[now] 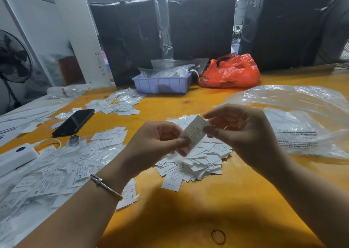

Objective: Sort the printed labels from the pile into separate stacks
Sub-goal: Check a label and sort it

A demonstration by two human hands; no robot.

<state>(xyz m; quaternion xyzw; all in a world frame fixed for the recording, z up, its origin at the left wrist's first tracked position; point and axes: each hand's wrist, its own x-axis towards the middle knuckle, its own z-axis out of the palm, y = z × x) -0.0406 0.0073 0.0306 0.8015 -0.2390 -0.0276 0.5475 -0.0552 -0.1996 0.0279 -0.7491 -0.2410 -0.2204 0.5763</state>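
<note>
Two bare hands are up over the yellow-orange wooden bench (188,210), both on the same small white printed label (194,134): the left hand (160,140) pinches its lower end between thumb and fingers, the right hand (238,128) pinches the upper corner, so the label sits tilted in the air just above the loose pile of white printed labels (198,162). That pile is dead centre on the bench, right under the hands. Left of it there's a big sprawl of labels in clear little bags (56,168), reaching the near left edge, with a black smartphone (75,122) lying face up behind it and a white power bank (15,157) with a cable beside that. More bagged labels (117,104) sit further back. On the right a large crumpled clear plastic bag (302,119) fills most of that side, close to the right wrist. At the far edge there's a lilac plastic tray (162,85) and a red plastic bag (232,72), with black wrapped bales (202,24) behind. Bare bench shows in front of the pile, apart from a dark rubber band (218,237) near the front edge.
</note>
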